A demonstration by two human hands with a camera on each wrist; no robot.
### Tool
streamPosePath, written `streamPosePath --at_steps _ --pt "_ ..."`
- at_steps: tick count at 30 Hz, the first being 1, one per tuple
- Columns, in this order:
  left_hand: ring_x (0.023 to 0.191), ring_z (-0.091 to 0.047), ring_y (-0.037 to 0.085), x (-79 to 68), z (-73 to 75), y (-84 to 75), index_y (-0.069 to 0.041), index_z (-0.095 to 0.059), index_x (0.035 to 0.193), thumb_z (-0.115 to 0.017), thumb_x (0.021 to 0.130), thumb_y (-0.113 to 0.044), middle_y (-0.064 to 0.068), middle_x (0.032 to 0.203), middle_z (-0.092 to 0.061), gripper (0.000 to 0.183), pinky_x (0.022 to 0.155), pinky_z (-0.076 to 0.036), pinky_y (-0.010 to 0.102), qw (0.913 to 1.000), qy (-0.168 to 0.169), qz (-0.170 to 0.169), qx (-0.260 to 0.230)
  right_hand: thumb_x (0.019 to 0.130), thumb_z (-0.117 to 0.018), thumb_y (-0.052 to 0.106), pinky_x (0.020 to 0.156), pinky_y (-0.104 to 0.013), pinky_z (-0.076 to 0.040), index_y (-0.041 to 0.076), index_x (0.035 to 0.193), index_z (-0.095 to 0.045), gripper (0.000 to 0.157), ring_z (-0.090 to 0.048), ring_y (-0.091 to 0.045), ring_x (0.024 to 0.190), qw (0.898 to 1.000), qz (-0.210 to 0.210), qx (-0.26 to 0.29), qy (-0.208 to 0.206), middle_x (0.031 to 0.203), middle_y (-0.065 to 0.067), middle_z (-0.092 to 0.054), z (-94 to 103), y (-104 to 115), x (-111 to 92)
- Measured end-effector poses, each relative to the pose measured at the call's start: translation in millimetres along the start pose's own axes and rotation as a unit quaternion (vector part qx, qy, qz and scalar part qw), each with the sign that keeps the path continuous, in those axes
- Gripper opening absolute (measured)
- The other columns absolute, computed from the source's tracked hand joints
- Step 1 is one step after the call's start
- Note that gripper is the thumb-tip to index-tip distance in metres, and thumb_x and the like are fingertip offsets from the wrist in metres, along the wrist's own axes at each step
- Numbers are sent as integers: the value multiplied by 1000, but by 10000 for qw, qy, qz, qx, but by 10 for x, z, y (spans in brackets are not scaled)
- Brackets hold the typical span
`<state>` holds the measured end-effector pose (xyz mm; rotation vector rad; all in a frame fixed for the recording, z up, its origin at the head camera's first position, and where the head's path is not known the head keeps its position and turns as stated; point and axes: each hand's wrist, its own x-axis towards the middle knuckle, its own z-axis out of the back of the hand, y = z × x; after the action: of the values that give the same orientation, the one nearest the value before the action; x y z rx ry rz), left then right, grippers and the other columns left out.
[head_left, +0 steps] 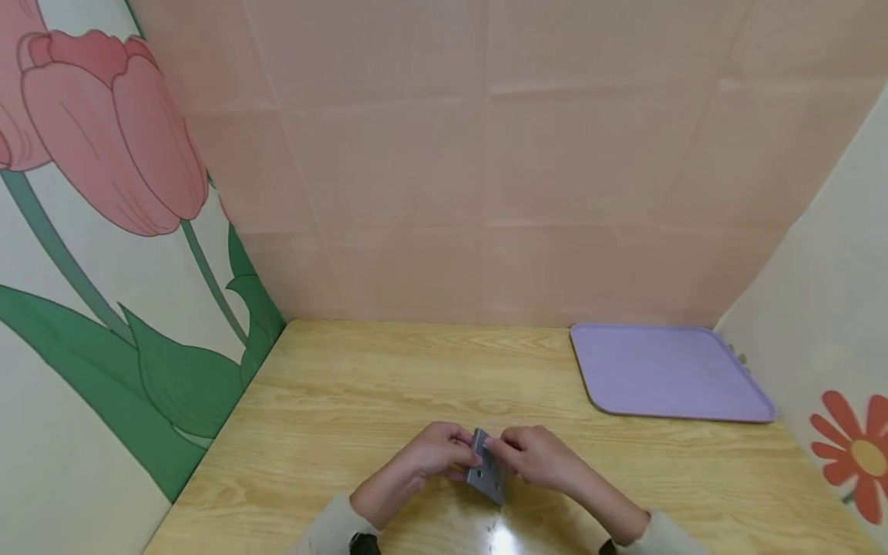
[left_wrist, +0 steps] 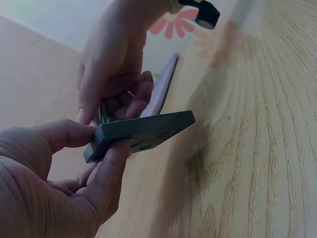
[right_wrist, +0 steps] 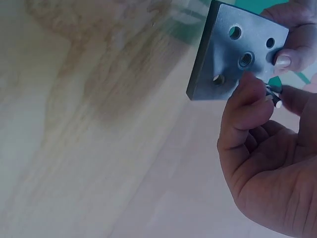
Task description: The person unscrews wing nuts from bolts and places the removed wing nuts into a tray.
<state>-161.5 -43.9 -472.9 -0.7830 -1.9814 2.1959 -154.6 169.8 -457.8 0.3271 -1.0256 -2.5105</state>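
Note:
My left hand [head_left: 438, 451] pinches a grey metal plate [head_left: 489, 479] by one edge, thumb on one face and fingers on the other, holding it tilted above the table. Several round holes pierce the plate [right_wrist: 225, 49], and the middle one looks threaded. Close against the same plate, my right hand [head_left: 539, 458] holds a small shiny metal pin [right_wrist: 273, 97] between thumb and fingers. Most of that pin is covered by the fingertips, and I cannot tell whether it is a screw. In the left wrist view the right hand [left_wrist: 111, 69] is just beyond the plate [left_wrist: 148, 126].
A purple tray [head_left: 673, 371] lies at the back right of the wood-grain table [head_left: 388, 370]. Behind stands a pinkish creased backdrop [head_left: 486, 169]. Flower-printed panels flank the table: a tulip panel [head_left: 76, 231] on the left and a white panel [head_left: 819, 308] on the right.

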Motion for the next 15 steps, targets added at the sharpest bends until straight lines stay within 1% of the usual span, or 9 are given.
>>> streamPosePath --at_steps 2,4,6,7,8,10,13,15 --pt "81 -70 18 1 1 -3 4 -68 104 -71 80 2 6 89 -72 24 70 -62 35 10000 1 16 -2 102 -56 46 47 -23 -41 15 84 -68 37 -48 -5 54 9993 213 -293 -112 65 5 -58 12 18 -8" --pt "81 -70 18 0 1 -7 4 -68 103 -71 80 2 6 89 -72 24 70 -62 35 10000 -6 27 6 100 -60 44 48 -22 -39 17 88 -69 32 -45 -3 54 9965 438 -666 -244 65 9 -56 18 35 -17" --pt "80 -70 18 -4 -1 -14 4 -68 103 -72 80 1 6 89 -72 24 70 -62 35 10000 -6 23 1 98 -64 42 47 -22 -39 17 92 -70 27 -43 -1 54 9905 664 -1136 -398 66 11 -55 14 50 -26" --pt "80 -69 18 -6 -1 -16 4 -68 103 -72 80 1 5 88 -71 24 69 -62 35 10000 0 13 -2 97 -65 40 48 -21 -39 16 93 -70 25 -44 0 55 9848 818 -1450 -493 68 12 -56 7 54 -31" --pt "79 -69 17 -9 -2 -19 4 -68 103 -72 79 1 5 88 -71 23 69 -62 34 10000 -1 2 0 96 -67 39 48 -21 -40 15 94 -70 24 -46 0 56 9764 1011 -1812 -594 70 11 -59 -3 54 -36" --pt "78 -69 16 -14 -2 -24 4 -68 102 -72 79 1 4 87 -71 24 68 -61 33 10000 6 -30 7 94 -71 35 48 -21 -41 14 95 -70 20 -49 -1 58 9537 1431 -2511 -833 74 10 -61 -23 51 -45" --pt "78 -68 15 -20 -3 -21 4 -68 102 -72 79 1 4 87 -70 23 67 -61 33 10000 2 -54 42 89 -77 31 47 -20 -41 14 94 -68 20 -51 -2 59 9096 2066 -3382 -1245 77 8 -62 -51 39 -57" --pt "78 -68 15 -20 -3 -16 4 -68 103 -72 80 1 4 87 -70 23 67 -60 33 10000 -3 -55 77 85 -80 30 44 -19 -39 15 91 -65 22 -50 -4 58 8842 2408 -3710 -1505 74 8 -59 -60 29 -62"
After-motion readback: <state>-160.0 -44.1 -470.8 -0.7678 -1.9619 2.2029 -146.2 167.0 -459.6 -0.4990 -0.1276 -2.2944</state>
